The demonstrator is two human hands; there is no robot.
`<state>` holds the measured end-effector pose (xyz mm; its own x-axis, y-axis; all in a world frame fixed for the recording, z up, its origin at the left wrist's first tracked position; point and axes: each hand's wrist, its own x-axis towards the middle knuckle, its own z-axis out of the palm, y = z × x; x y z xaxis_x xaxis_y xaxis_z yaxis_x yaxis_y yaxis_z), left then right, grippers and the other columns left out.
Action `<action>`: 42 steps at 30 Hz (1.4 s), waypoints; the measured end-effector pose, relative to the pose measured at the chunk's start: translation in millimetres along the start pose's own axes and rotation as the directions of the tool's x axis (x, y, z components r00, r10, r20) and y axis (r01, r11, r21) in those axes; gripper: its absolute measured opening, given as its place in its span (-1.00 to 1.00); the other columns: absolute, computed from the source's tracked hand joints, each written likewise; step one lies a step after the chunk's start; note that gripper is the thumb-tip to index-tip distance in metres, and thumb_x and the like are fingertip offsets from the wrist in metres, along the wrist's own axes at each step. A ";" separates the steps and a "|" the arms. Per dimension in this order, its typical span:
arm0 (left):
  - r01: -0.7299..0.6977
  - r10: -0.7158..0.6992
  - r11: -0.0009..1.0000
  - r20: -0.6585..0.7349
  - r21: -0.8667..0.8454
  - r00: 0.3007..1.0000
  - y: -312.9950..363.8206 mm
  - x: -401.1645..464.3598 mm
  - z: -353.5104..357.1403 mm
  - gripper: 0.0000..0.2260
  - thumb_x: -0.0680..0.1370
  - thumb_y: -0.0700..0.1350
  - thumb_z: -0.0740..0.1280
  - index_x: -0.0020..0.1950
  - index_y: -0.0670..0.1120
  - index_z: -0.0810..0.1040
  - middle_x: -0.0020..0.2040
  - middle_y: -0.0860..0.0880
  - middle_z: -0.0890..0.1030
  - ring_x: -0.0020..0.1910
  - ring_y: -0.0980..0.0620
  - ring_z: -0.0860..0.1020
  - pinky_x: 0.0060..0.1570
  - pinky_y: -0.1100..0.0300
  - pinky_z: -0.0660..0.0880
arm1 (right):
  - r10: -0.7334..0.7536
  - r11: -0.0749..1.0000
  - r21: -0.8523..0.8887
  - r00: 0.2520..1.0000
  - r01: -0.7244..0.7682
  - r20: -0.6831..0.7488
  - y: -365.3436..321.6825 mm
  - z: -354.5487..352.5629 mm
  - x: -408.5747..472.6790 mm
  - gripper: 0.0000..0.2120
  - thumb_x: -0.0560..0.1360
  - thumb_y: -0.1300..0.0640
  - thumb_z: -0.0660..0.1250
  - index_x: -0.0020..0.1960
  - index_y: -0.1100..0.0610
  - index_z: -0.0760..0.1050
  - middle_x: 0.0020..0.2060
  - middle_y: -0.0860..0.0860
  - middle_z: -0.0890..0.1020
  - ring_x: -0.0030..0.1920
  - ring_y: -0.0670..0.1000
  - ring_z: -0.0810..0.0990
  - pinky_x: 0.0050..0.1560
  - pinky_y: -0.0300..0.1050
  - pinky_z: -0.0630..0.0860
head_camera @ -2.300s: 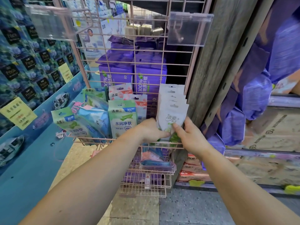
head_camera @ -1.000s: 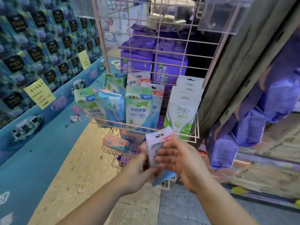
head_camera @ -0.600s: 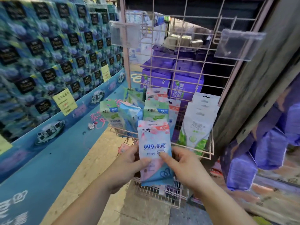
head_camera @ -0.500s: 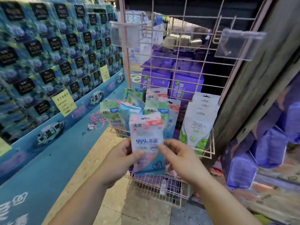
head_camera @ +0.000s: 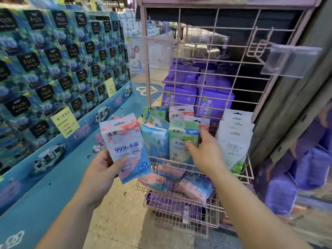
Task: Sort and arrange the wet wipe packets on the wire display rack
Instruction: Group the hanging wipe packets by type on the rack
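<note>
My left hand (head_camera: 100,169) holds a pink-and-blue wet wipe packet (head_camera: 125,144) marked 99.9%, raised to the left of the pink wire rack (head_camera: 203,72). My right hand (head_camera: 204,153) reaches into the upper basket (head_camera: 248,169) and touches the green packet (head_camera: 181,139) standing there; thumb and fingers lie on its right edge, and whether they grip it is unclear. A blue packet (head_camera: 156,141) stands beside it, and a stack of white-green packets (head_camera: 233,141) leans at the right end. Pink packets (head_camera: 194,189) lie flat in the lower basket.
A wall of blue tissue boxes (head_camera: 53,65) with yellow price tags runs along the left. Purple tissue packs (head_camera: 212,103) sit behind the rack grid. Clear label holders (head_camera: 291,62) stick out from the rack's hooks. A wooden pillar (head_camera: 294,97) borders the right side.
My right hand let go of the pink-and-blue packet and moved to the green packet in the upper basket. My left hand carried the packet leftward and holds it alone.
</note>
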<state>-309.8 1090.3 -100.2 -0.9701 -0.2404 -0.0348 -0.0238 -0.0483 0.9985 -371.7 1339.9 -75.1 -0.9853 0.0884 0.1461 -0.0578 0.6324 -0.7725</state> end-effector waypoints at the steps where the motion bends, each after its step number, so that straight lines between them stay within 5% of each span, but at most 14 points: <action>1: -0.002 0.002 1.000 0.001 0.001 1.000 0.8 2.5 -3.0 -0.81 0.55 -0.26 0.30 0.08 0.00 0.56 0.03 0.01 0.70 0.02 -0.05 0.65 0.05 -0.02 0.52 | -0.020 1.000 0.006 1.000 0.020 -0.001 -1.0 -3.8 -1.9 -0.70 0.52 0.05 0.34 0.24 0.00 0.44 -0.05 -0.11 0.56 -0.15 -0.12 0.52 -0.29 -0.38 0.41; 4: 0.005 -0.005 0.999 -0.001 -0.036 1.000 2.3 10.0 -8.9 -0.83 0.55 -0.25 0.29 0.05 0.00 0.55 -0.01 0.03 0.71 -0.04 -0.01 0.66 -0.06 0.07 0.53 | -0.024 0.998 0.051 1.000 0.024 0.003 0.5 -12.9 -6.7 -0.72 0.51 0.06 0.36 0.20 0.00 0.44 -0.10 -0.14 0.58 -0.24 -0.25 0.49 -0.36 -0.43 0.35; 9: 0.022 -0.020 0.998 0.036 -0.052 0.999 5.2 18.5 -19.6 -0.83 0.55 -0.23 0.29 0.07 0.00 0.54 -0.01 0.04 0.71 -0.07 0.04 0.68 -0.13 0.16 0.57 | -0.045 0.971 0.222 0.980 0.089 -0.193 -8.7 -25.1 -19.8 -0.84 0.48 0.06 0.40 -0.02 -0.09 0.44 -0.17 -0.20 0.61 -0.17 -0.24 0.58 -0.31 -0.34 0.50; 12: 0.038 -0.035 0.997 0.042 -0.062 0.999 4.9 22.8 -24.1 -0.83 0.54 -0.22 0.30 0.10 -0.02 0.53 0.03 0.01 0.70 -0.02 -0.02 0.66 -0.07 0.09 0.55 | -0.083 0.953 0.252 0.941 0.171 -0.327 -23.8 -23.6 -18.0 -0.83 0.48 0.08 0.39 -0.04 -0.09 0.40 -0.23 -0.24 0.58 -0.27 -0.35 0.55 -0.35 -0.48 0.43; 15: 0.051 -0.046 0.996 0.064 -0.068 0.997 4.5 23.7 -24.4 -0.81 0.55 -0.23 0.29 0.14 -0.06 0.52 0.07 -0.04 0.69 0.01 -0.08 0.65 0.03 -0.03 0.54 | -0.099 0.935 0.280 0.920 0.216 -0.380 -37.2 -14.9 -3.9 -0.85 0.50 0.09 0.38 -0.06 -0.06 0.41 -0.28 -0.19 0.59 -0.33 -0.27 0.55 -0.34 -0.34 0.47; 21: 0.036 -0.032 0.999 0.103 -0.040 0.994 4.1 26.3 -17.9 -0.82 0.55 -0.24 0.28 0.10 -0.02 0.53 0.00 0.03 0.71 -0.08 0.03 0.67 -0.05 0.07 0.55 | -0.089 0.961 0.231 0.958 0.155 -0.273 -51.7 18.0 28.4 -0.90 0.48 0.05 0.39 -0.04 -0.01 0.49 -0.29 -0.17 0.62 -0.30 -0.26 0.57 -0.21 -0.35 0.53; 24: 0.039 -0.035 0.999 0.108 -0.036 0.994 5.1 29.2 -15.3 -0.82 0.56 -0.23 0.29 0.11 -0.02 0.52 0.01 0.03 0.71 -0.07 0.03 0.67 -0.08 0.10 0.54 | -0.044 0.986 0.154 0.992 0.062 -0.115 -50.2 35.1 42.7 -0.85 0.48 0.00 0.37 0.00 0.03 0.53 -0.14 -0.05 0.67 -0.16 0.02 0.64 -0.11 0.00 0.58; 27: 0.027 -0.025 0.999 0.109 -0.021 0.994 6.6 32.4 -13.8 -0.82 0.55 -0.22 0.29 0.12 -0.02 0.53 0.03 0.02 0.70 -0.07 0.04 0.67 -0.09 0.13 0.54 | -0.071 0.997 0.010 0.997 0.071 -0.004 -55.3 39.4 51.4 -0.79 0.51 -0.01 0.33 0.06 0.09 0.55 -0.06 -0.02 0.66 -0.06 0.05 0.59 -0.11 -0.09 0.49; 32: 0.009 -0.006 1.000 0.120 -0.027 0.993 8.6 35.4 -12.1 -0.76 0.53 -0.22 0.32 0.19 -0.04 0.51 0.12 0.00 0.67 -0.03 0.00 0.66 0.02 0.02 0.54 | -0.032 0.998 0.047 0.996 0.028 0.088 -57.4 36.8 57.8 -0.76 0.50 -0.02 0.35 0.12 0.05 0.56 0.00 -0.02 0.67 -0.02 0.04 0.62 0.01 0.00 0.57; 34: 0.015 -0.009 0.999 0.124 -0.044 0.992 8.8 35.7 -11.3 -0.77 0.53 -0.22 0.32 0.17 -0.05 0.51 0.12 -0.03 0.67 -0.03 0.00 0.65 0.01 0.02 0.54 | -0.001 0.992 0.129 0.997 -0.009 0.077 -54.6 36.2 50.0 -0.73 0.49 -0.03 0.37 0.16 0.02 0.52 0.02 -0.05 0.62 0.00 0.01 0.59 0.02 -0.04 0.55; 37: 0.006 -0.002 0.999 0.134 -0.035 0.991 10.4 36.1 -10.5 -0.78 0.54 -0.23 0.31 0.16 -0.04 0.52 0.11 -0.03 0.67 -0.02 -0.01 0.65 0.02 0.01 0.55 | -0.012 0.975 0.216 0.986 0.048 -0.165 -45.5 35.7 23.2 -0.71 0.42 -0.09 0.41 0.07 -0.05 0.43 -0.04 -0.10 0.53 -0.06 -0.05 0.51 -0.10 -0.15 0.42; 42: 0.006 0.002 0.999 0.152 -0.053 0.988 9.3 38.5 -11.6 -0.78 0.54 -0.25 0.29 0.13 0.00 0.53 0.10 -0.01 0.68 -0.03 0.03 0.66 -0.04 0.10 0.55 | -0.148 0.989 0.026 0.989 0.148 -0.021 -32.5 48.2 7.1 -0.85 0.47 -0.02 0.38 0.03 -0.05 0.58 -0.12 -0.11 0.51 -0.12 -0.12 0.47 -0.03 -0.17 0.45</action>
<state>-344.6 1069.4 -92.7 -0.9956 -0.0901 -0.0260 -0.0168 -0.1016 0.9947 -384.6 1282.8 -78.7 -0.9624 0.0102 0.2716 -0.2075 0.6182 -0.7581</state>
